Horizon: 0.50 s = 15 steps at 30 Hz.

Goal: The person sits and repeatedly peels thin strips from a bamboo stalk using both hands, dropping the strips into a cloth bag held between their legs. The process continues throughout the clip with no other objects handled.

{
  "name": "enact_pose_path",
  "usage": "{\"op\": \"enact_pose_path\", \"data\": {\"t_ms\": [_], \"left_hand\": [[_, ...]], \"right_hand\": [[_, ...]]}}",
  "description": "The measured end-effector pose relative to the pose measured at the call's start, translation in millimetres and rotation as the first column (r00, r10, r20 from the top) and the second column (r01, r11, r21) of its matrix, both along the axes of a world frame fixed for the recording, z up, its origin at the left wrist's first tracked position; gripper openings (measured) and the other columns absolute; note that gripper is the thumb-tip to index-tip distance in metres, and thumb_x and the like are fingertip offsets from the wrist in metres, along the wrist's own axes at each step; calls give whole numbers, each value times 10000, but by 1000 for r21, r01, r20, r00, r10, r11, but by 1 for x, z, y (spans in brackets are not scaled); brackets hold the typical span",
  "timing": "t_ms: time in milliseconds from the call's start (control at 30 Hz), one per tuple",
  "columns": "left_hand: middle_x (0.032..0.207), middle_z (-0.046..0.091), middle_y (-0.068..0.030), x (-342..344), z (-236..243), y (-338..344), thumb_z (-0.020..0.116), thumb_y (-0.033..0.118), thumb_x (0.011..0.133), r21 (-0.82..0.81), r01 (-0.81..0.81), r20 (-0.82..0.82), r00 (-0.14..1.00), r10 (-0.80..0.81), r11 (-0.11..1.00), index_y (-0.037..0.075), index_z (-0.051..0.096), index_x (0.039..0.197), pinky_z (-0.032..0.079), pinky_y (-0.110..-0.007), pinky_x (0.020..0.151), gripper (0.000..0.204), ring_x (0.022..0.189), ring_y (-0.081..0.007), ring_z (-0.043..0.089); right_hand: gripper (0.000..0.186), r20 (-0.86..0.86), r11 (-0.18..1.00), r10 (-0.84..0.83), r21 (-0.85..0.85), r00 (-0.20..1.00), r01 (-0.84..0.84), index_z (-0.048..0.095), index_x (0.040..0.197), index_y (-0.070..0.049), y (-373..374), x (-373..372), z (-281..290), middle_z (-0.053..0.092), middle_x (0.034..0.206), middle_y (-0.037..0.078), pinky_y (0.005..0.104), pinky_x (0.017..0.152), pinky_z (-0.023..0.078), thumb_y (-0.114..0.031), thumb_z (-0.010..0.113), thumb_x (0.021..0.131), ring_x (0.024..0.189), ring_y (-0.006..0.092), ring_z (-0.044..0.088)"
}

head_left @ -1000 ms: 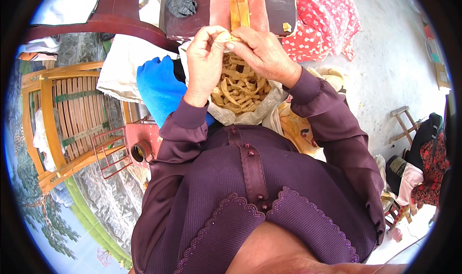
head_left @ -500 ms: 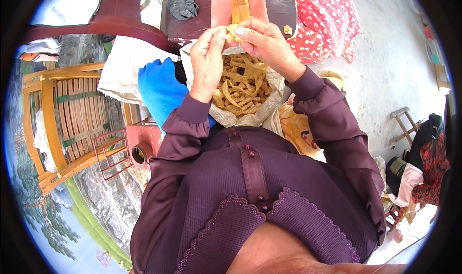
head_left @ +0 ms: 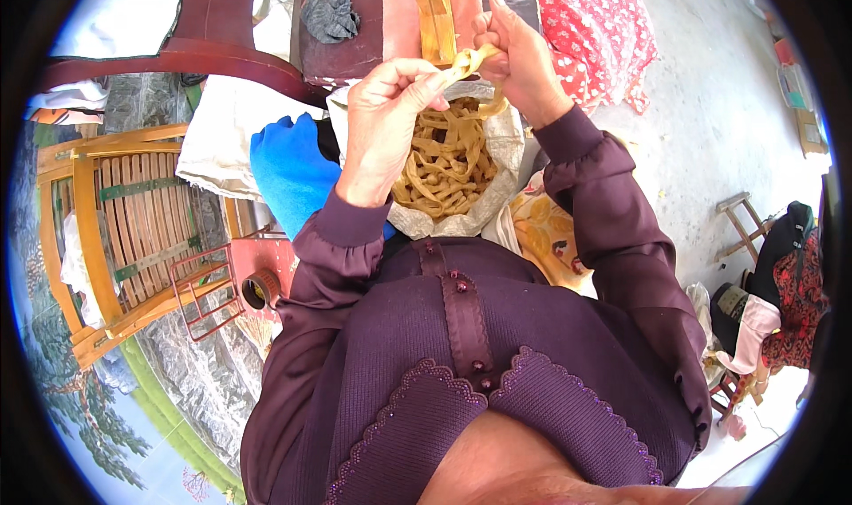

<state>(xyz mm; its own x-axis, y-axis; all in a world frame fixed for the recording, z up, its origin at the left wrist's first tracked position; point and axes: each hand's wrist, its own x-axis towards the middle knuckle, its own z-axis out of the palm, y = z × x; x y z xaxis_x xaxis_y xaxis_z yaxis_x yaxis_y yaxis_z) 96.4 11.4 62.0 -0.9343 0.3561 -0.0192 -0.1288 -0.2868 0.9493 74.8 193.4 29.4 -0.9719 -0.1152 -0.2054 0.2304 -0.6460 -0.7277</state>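
A pale yellow strip (head_left: 468, 62), looped or knotted, stretches between my two hands. My left hand (head_left: 386, 119) pinches its left end between thumb and fingers. The strip's other part is gripped by my right hand (head_left: 525, 66), whose thumb points up, and a length of it hangs down below that hand. Beneath both hands stands a whitish woven sack (head_left: 508, 145) with its rim folded open. Inside it lies a tangled heap of similar yellow-brown strips (head_left: 444, 172). Just beyond my hands, a wooden post (head_left: 435, 26) with a thin metal pin stands upright.
A dark red bench (head_left: 333, 61) lies ahead, a grey cloth (head_left: 330, 15) on it. Red patterned fabric (head_left: 595, 35) is at the far right. Blue cloth (head_left: 288, 168) hangs left of the sack. A wooden slatted chair (head_left: 146, 212) and a red metal rack (head_left: 204, 292) stand left.
My hands have moved apart, the right one up and to the right. The yellow strip, bunched between my fingertips before, is now drawn out between them.
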Motion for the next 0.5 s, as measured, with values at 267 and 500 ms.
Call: {"op": "enact_pose_path", "data": {"t_ms": [267, 500], "left_hand": [[920, 650, -76, -5, 1, -12, 693, 24, 754, -551, -565, -740, 671, -46, 614, 26, 611, 1043, 494, -313, 778, 300, 847, -232, 633], [921, 555, -134, -4, -21, -18, 551, -21, 772, -760, -437, -631, 672, -387, 481, 42, 543, 1118, 475, -400, 713, 352, 863, -329, 582]], "right_hand": [[101, -109, 938, 171, 323, 979, -128, 563, 831, -111, -24, 15, -13, 482, 623, -69, 162, 460, 298, -174, 594, 904, 518, 15, 408], [199, -61, 845, 372, 436, 926, -311, 571, 833, -35, -31, 18, -21, 563, 664, 2, 211, 498, 421, -220, 604, 899, 555, 76, 520]]}}
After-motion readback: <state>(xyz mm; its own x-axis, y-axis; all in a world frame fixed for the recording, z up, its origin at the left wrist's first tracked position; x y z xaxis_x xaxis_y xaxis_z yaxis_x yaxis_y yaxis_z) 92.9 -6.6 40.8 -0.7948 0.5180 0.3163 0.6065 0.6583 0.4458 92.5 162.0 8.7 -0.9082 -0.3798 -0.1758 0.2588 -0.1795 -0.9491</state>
